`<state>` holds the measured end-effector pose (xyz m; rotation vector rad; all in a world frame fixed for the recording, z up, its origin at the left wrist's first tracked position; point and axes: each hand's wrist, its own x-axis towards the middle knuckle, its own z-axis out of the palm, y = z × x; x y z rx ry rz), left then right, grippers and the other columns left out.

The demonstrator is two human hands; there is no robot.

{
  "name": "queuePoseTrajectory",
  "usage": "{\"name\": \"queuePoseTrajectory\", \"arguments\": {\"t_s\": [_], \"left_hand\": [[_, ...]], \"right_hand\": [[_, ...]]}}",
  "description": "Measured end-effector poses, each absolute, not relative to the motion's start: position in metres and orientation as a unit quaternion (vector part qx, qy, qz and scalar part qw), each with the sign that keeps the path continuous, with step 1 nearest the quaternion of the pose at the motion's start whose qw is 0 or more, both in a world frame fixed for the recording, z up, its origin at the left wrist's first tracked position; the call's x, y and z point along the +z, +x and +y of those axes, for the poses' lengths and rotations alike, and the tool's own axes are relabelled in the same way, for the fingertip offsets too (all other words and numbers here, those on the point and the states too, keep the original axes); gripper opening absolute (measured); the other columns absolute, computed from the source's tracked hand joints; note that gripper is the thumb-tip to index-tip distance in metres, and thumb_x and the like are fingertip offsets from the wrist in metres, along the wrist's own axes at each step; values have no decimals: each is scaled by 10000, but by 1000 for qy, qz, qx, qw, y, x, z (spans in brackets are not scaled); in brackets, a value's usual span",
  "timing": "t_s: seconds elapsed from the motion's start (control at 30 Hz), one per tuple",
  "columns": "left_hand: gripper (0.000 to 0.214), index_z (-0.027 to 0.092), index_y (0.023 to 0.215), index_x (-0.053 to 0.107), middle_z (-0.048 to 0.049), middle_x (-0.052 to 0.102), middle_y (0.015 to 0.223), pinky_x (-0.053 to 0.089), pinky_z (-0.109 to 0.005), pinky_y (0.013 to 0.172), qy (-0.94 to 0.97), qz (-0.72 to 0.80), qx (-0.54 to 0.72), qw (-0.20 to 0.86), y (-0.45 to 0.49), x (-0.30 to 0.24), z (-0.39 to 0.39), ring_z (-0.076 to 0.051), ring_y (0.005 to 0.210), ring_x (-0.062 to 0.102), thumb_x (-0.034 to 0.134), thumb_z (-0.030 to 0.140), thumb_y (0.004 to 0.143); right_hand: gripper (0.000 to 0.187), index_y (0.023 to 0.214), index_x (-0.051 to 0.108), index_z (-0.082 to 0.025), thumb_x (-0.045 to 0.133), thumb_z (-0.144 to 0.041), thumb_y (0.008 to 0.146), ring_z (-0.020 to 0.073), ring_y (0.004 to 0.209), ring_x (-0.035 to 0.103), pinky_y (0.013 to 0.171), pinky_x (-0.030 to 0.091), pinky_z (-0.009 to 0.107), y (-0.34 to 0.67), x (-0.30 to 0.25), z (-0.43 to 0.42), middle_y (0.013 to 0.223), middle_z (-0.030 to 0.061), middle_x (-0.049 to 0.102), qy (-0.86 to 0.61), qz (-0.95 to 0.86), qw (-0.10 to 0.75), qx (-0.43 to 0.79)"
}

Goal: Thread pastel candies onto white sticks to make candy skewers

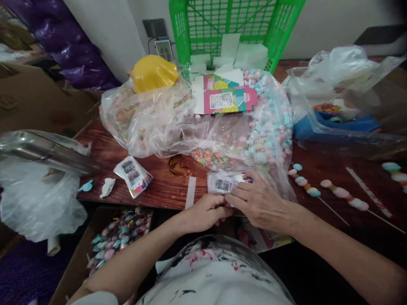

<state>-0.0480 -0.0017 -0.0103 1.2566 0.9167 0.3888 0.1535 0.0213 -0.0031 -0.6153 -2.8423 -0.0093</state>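
A small stack of printed plastic packets (pixel 221 183) with black-and-white labels lies at the front edge of the dark red wooden table. My left hand (pixel 205 212) is closed at the stack's near edge, its thumb and fingers pinched together. Over the stack's right side bends my right hand (pixel 259 199), with its fingers closed on the packets and partly covering them. What lies between the fingertips of both hands is mostly hidden. A second stack of printed packets (pixel 133 176) rests to the left, apart from my hands. Between the stacks lies a white strip (pixel 190 192).
Behind are clear bags of pink and blue candies (pixel 267 123), a yellow bowl (pixel 154 74), flattened printed boxes (pixel 229 99) and a green basket (pixel 181 31). Candy skewers (pixel 341 192) lie right; a steel flask (pixel 47 152) lies left. A carton (pixel 73 258) of wrapped skewers stands below.
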Motion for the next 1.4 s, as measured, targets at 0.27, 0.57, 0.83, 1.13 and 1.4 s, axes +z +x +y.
{"name": "queuePoseTrajectory", "arguments": {"t_s": [0.27, 0.57, 0.83, 1.13, 1.4], "left_hand": [[344, 138, 702, 572, 24, 515, 585, 363, -169, 413, 541, 435, 193, 693, -61, -9, -8, -67, 467, 462, 560, 469, 792], [255, 140, 580, 556, 34, 509, 500, 311, -163, 374, 534, 437, 146, 709, -69, -14, -10, -49, 384, 432, 583, 344, 731], [180, 137, 647, 612, 56, 491, 456, 238, -179, 347, 412, 459, 200, 762, -76, -17, -13, -39, 332, 358, 612, 317, 651], [191, 140, 633, 548, -8, 511, 597, 380, -235, 561, 755, 441, 181, 452, -80, -19, -21, -113, 573, 467, 446, 156, 794], [210, 126, 848, 593, -76, 619, 832, 470, -296, 692, 843, 457, 94, 267, -83, -8, -28, -176, 737, 576, 405, 200, 906]], "right_hand": [[142, 920, 596, -153, 462, -109, 906, 213, 750, 488, 862, 288, 496, 136, 10, 17, 789, 43, 613, -181, -981, 64, -38], [139, 857, 568, -184, 471, -91, 892, 172, 736, 481, 867, 265, 461, 133, 8, 27, 765, 5, 616, -137, -987, 36, 78], [213, 1105, 592, -208, 524, -165, 909, 200, 896, 552, 940, 229, 466, 128, 15, 28, 1008, 44, 680, -153, -979, 83, 104], [129, 803, 598, -150, 489, -90, 841, 177, 705, 564, 845, 257, 413, 118, 2, 24, 761, 36, 663, -194, -971, 44, 131], [150, 748, 593, -151, 491, -99, 844, 185, 745, 613, 785, 254, 365, 98, 16, 37, 758, 33, 677, -244, -943, -91, 207]]}}
